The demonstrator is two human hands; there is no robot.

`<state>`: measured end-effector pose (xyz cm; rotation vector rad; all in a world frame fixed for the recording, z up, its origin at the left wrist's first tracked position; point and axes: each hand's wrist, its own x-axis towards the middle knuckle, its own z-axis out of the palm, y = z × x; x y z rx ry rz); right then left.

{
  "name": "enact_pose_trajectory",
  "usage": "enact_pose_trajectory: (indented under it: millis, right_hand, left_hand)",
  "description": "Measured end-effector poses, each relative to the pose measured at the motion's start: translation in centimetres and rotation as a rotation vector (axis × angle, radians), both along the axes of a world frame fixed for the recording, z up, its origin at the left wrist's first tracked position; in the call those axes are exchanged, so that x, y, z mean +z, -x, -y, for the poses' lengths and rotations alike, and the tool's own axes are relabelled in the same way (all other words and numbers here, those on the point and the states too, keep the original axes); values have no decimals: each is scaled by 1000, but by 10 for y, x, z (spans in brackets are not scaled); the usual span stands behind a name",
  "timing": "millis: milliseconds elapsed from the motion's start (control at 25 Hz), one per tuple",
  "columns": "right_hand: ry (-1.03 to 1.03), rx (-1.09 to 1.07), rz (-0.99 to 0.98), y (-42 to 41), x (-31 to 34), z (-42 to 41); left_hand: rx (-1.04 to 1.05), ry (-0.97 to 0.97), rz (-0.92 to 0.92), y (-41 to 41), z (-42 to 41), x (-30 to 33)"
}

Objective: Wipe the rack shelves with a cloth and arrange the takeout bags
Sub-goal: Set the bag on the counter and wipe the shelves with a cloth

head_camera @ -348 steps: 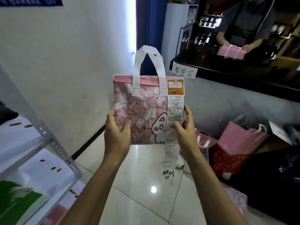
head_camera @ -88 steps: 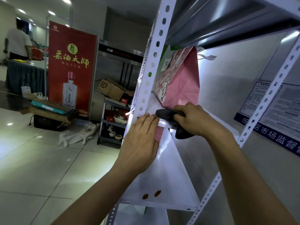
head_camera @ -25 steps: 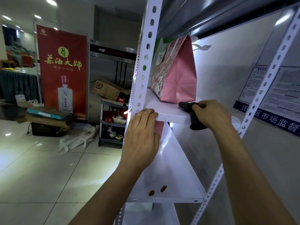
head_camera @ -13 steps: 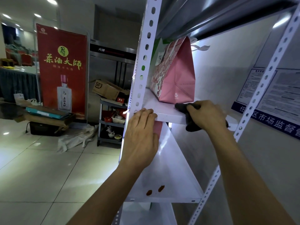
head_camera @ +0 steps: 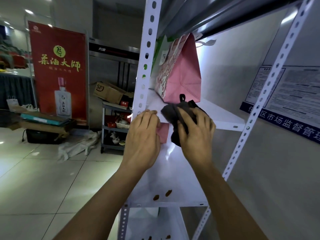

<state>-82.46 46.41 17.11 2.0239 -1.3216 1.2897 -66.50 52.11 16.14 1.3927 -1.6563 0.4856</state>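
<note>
Head view, right hand (head_camera: 195, 130): grip curled round my dark cloth (head_camera: 174, 111), on the shelf (head_camera: 223, 116) front edge.
Left hand (head_camera: 143, 135): fingers straight, resting on the shelf lip.
Takeout bag (head_camera: 181, 75): upright on the shelf, touching the cloth; long axis vertical, handles up.
Risk: I judge a wide wipe could topple it.

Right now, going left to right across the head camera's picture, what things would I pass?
Red banner → cardboard box → rack's white upright post → left hand → right hand gripping the dark cloth → wall notice.
</note>
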Motion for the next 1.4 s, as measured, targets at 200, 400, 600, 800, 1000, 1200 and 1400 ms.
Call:
enact_pose_trajectory:
  millis: [200, 400, 600, 800, 1000, 1200, 1400]
  right_hand:
    - [-30, -85, 137, 23, 4, 3]
    - [-72, -66, 51, 6, 22, -3]
    - [-113, -88, -26, 10, 38, 8]
    - [-164, -245, 90, 46, 41, 18]
    - [-209, -325, 142, 73, 42, 11]
    - [-118, -310, 121, 75, 13, -10]
    - [-143, -182, 148, 73, -51, -19]
  left_hand:
    - [-25, 5, 11, -1, -2, 0]
    - [-12, -12, 20, 0, -3, 2]
    - [13, -34, 51, 1, -3, 2]
    - [-12, -19, 59, -4, -3, 2]
    - [5, -19, 74, -3, -5, 1]
    - [41, -95, 146, -1, -10, 2]
    - [10, -117, 87, 6, -18, -25]
